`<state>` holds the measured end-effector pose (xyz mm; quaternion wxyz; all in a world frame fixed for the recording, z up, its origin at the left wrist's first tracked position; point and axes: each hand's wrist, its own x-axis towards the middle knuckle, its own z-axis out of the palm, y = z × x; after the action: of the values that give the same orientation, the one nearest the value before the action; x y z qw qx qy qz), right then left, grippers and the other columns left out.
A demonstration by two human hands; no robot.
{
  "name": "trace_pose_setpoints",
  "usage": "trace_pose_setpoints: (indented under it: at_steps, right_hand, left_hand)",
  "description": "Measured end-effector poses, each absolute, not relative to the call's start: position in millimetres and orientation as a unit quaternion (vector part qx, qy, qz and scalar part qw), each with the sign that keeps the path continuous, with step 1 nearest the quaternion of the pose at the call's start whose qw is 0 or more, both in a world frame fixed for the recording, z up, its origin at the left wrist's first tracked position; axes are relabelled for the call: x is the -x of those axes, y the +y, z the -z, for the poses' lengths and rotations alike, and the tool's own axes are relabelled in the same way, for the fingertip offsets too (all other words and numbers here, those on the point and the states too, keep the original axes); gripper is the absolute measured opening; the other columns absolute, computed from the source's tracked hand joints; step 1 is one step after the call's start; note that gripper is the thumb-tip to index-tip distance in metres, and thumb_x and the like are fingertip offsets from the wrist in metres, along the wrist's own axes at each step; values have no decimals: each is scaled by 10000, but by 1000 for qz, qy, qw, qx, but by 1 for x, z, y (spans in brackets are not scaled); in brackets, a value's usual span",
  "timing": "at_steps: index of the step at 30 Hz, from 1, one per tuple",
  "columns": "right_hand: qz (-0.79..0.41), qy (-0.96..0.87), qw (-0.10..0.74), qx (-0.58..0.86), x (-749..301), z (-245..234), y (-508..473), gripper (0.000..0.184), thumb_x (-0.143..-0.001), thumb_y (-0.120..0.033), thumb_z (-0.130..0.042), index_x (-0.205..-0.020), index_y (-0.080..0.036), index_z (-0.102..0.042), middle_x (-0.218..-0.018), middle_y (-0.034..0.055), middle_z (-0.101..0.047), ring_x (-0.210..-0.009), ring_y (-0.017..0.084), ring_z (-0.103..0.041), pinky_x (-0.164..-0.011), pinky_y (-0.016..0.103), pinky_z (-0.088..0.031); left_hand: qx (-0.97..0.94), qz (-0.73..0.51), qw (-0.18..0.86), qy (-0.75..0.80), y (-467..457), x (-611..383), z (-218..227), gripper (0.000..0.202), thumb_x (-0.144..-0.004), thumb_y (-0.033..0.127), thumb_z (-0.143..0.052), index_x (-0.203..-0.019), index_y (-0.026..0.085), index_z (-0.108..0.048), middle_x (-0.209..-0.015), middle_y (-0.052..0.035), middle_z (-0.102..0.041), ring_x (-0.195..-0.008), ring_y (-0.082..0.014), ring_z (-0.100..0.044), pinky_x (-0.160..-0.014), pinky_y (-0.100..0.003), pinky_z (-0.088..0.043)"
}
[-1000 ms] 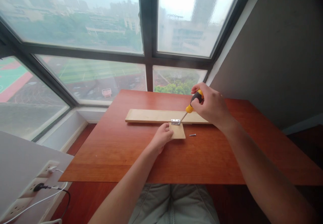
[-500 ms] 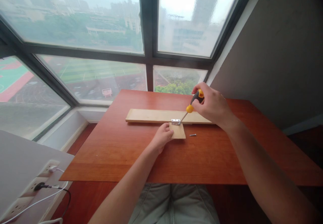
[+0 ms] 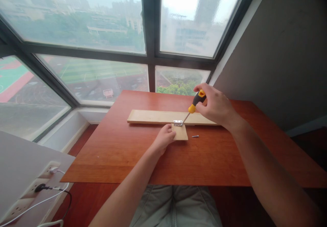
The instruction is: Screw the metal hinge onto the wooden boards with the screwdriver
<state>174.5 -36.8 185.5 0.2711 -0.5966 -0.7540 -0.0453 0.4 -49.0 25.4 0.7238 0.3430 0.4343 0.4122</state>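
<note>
My left hand [image 3: 165,137] pinches the left edge of a small square wooden board [image 3: 181,133]. A silver metal hinge [image 3: 178,123] lies along the far edge of that board, where it meets a long pale plank [image 3: 153,116]. My right hand [image 3: 217,105] grips a yellow and black screwdriver [image 3: 196,101] by its handle, with the shaft slanting down to the left. Its tip is at the right end of the hinge; whether a screw sits under it is too small to see. A loose screw [image 3: 195,136] lies right of the small board.
The reddish-brown wooden table [image 3: 114,159] carries all of these. Windows [image 3: 102,77] rise behind its far edge. At lower left, plugs and cables hang from wall sockets [image 3: 34,187]. A grey wall [image 3: 281,56] stands on the right.
The screwdriver handle has turned slightly in my right hand, its tip staying at the hinge. My left hand and the boards keep their places.
</note>
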Motion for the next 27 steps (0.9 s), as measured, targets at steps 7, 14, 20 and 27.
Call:
trace_pose_setpoints:
  at_steps: [7, 14, 20, 27]
  right_hand:
    - [86, -736, 294, 603, -178, -183, -30, 211, -866, -436, -534, -866, -234, -595, -858, 39, -653, -719, 195, -564, -625, 319, -369]
    - [27, -760, 287, 583, -183, -188, -34, 295, -737, -230, -562, -1032, -225, -584, -1010, 49, -675, -775, 192, -603, -637, 305, -399]
    - [57, -738, 258, 621, -181, -188, -34, 246, -844, -484, -550, -868, -246, -608, -758, 25, -663, -674, 201, -577, -580, 309, -355]
    - [-5, -750, 317, 581, -183, -188, -34, 280, -746, -224, -568, -1024, -230, -594, -949, 39, -700, -745, 190, -618, -694, 320, -451]
  left_hand:
    - [-340, -411, 725, 435, -49, -1, -26, 335, -698, 51, -629, -1012, 145, -559, -907, -84, -713, -749, -154, -681, -689, -249, -523]
    - [-344, -406, 721, 443, -49, -1, -27, 306, -715, 35, -596, -1000, 137, -555, -899, -82, -710, -730, -136, -672, -667, -227, -516]
    - [-340, -413, 724, 436, -49, 0, -26, 326, -700, 63, -646, -1004, 145, -560, -911, -83, -710, -738, -146, -675, -673, -237, -515]
    - [-341, -414, 724, 433, -49, 0, -25, 345, -691, 70, -658, -1013, 147, -564, -911, -86, -710, -738, -144, -671, -679, -235, -509]
